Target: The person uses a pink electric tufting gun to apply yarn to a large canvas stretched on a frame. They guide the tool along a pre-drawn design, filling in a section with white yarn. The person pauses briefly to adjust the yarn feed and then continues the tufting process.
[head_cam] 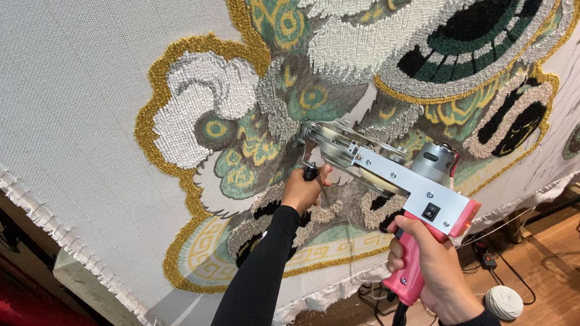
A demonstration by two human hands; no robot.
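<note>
Here, tufting gun (pixel 409 186) — silver frame, pink grip — both hands wrapped around it; tip seemingly against cloth (pixel 65 101).

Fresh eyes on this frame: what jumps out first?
A big tufted design in gold, green, white and black fills the stretched cloth across the top. In front of it, centre, a tufting gun with a metal body and pink handle is pressed to the cloth: the right hand wraps the pink handle, the left hand holds the front handle. A ball of white yarn sits on the wooden floor, lower right.
</note>
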